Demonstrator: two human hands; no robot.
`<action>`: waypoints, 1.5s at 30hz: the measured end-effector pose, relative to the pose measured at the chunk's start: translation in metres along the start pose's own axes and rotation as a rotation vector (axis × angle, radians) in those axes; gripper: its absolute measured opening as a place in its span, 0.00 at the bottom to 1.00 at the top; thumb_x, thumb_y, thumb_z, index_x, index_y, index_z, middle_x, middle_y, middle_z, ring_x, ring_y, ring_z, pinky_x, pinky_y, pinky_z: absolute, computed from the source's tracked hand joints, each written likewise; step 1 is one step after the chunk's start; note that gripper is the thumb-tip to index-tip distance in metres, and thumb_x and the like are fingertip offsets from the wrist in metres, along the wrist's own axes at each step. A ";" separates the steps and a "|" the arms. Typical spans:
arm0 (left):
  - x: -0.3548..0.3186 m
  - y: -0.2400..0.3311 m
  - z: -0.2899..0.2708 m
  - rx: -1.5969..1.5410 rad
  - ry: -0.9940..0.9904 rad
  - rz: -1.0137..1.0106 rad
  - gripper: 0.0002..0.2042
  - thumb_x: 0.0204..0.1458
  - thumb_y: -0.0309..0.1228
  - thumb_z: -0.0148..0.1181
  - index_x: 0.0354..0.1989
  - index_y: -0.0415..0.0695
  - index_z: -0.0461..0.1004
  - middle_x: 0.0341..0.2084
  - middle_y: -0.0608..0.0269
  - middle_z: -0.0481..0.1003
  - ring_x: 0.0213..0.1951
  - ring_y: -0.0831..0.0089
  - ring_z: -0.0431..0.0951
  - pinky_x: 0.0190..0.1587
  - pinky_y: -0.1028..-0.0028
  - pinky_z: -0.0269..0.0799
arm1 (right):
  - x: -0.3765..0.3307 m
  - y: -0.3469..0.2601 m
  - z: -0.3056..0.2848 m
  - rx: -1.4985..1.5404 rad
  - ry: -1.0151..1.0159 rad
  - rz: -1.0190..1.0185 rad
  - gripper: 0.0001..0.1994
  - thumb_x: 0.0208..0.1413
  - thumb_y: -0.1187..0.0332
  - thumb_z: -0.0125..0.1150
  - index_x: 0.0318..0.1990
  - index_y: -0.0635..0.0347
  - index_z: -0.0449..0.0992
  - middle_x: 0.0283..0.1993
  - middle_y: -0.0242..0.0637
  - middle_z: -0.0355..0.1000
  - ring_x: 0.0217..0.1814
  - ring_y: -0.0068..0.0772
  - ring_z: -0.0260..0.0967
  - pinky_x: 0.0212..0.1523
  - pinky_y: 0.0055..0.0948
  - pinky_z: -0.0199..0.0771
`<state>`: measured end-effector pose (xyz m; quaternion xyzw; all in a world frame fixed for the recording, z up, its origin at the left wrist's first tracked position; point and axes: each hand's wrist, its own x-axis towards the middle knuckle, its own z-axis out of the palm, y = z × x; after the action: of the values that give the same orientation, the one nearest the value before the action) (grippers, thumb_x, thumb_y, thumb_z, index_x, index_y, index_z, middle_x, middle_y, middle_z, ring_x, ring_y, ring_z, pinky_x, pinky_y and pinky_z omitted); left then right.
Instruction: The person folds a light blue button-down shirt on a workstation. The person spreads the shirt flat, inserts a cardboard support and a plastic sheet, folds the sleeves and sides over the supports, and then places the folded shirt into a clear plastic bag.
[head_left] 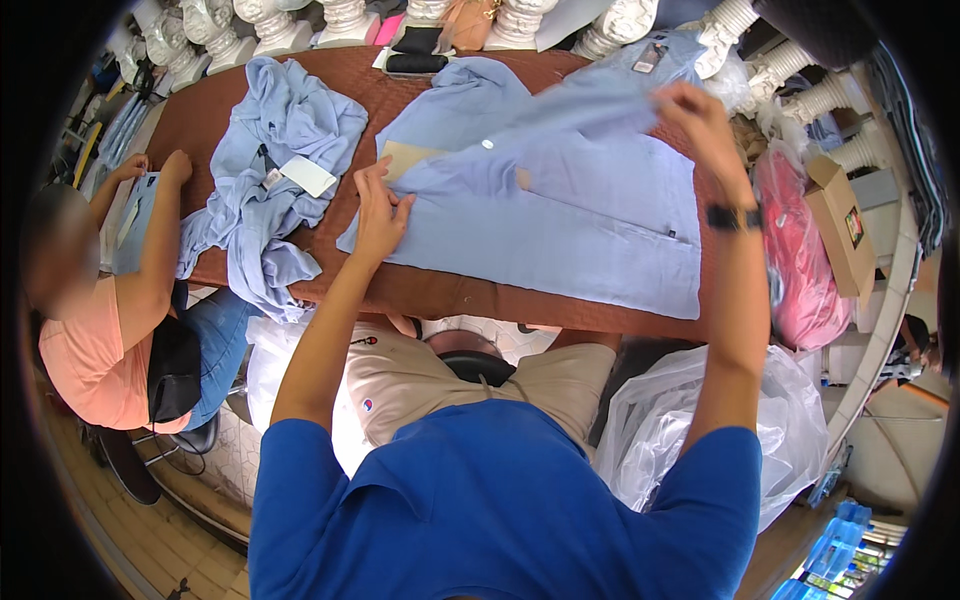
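Observation:
A light blue shirt point(560, 215) lies spread on the brown table point(450, 290). My left hand point(378, 215) presses flat on the shirt's left part, next to a tan cardboard insert point(405, 157) tucked under the fabric. My right hand point(700, 120) is raised at the far right and pinches a sleeve or edge of the same shirt, lifting it across the top. A black watch point(733, 217) is on my right wrist.
A pile of crumpled light blue shirts point(270, 170) with a white tag lies at the table's left. A person in an orange top point(100, 330) sits at the left, hands on another garment. White balusters point(280, 25) line the far edge. Clear plastic bags point(680, 420), a pink bundle point(800, 260) and a cardboard box point(840, 225) sit at the right.

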<state>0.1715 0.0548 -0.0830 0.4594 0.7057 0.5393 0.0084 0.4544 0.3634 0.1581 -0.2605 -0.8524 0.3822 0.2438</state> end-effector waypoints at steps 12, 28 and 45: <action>0.004 -0.016 -0.001 -0.009 -0.111 -0.032 0.15 0.45 0.15 0.60 0.38 0.45 0.85 0.39 0.63 0.70 0.31 0.76 0.72 0.31 0.78 0.68 | -0.199 0.114 0.018 -0.041 -0.423 0.333 0.10 0.44 0.82 0.65 0.34 0.60 0.85 0.34 0.33 0.74 0.36 0.24 0.71 0.39 0.24 0.70; 0.051 -0.008 0.036 0.414 -0.203 0.264 0.16 0.60 0.37 0.57 0.54 0.47 0.75 0.56 0.63 0.72 0.60 0.60 0.66 0.62 0.59 0.58 | -0.068 0.101 0.195 -0.503 -0.164 -0.163 0.13 0.55 0.64 0.65 0.47 0.52 0.80 0.49 0.42 0.69 0.52 0.49 0.65 0.52 0.46 0.67; 0.036 -0.001 0.033 0.380 -0.120 0.199 0.16 0.58 0.32 0.58 0.53 0.40 0.75 0.48 0.55 0.72 0.54 0.55 0.69 0.59 0.60 0.65 | 0.165 0.111 0.251 -0.521 0.062 0.275 0.40 0.50 0.47 0.71 0.65 0.63 0.66 0.64 0.56 0.66 0.68 0.58 0.61 0.65 0.49 0.63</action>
<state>0.1668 0.1031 -0.0807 0.5513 0.7441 0.3666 -0.0897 0.2056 0.3995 -0.0402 -0.4389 -0.8707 0.1717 0.1408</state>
